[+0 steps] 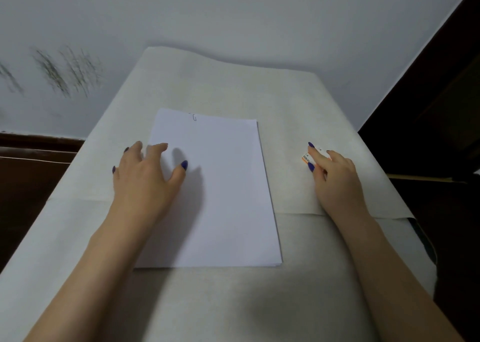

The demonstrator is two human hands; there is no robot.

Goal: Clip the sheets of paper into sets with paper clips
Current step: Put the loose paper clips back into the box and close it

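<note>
One white paper stack [215, 191], clipped | left hand [145, 175] flat | right hand [335, 178] pinches small box [310, 157]

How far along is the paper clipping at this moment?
Done: one metal paper clip sits on the far edge of the white paper stack, so the top set looks clipped. In hand: the right hand grips a small orange-and-white box; the left hand rests on the stack's left edge. Left: sheets underneath show no clip.
</note>
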